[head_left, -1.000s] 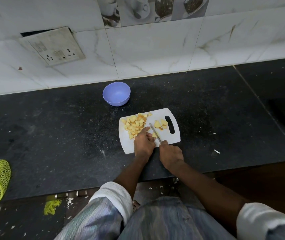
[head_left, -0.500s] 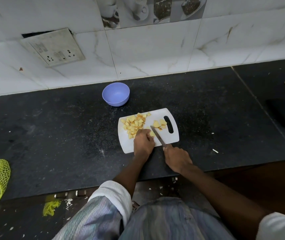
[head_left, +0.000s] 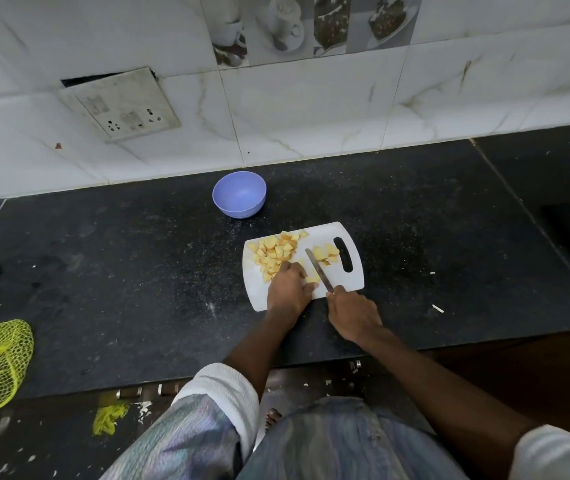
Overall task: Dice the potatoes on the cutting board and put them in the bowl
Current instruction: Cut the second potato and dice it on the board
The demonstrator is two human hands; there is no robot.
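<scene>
Lighting: we find it dim and even, source not in view. Soft sheen on the wall tiles (head_left: 311,109); faint speckled reflections on the dark countertop (head_left: 120,271). Shadows weak, pooled under the bowl (head_left: 239,194). Wide-angle bending at the edges. Sleeves nearest the lens look soft; centre reasonably sharp.

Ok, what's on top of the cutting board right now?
On the white cutting board: a pile of diced potato, a few pieces near the handle slot, and the knife blade. The left hand covers a piece being cut; most of it is hidden.
</scene>
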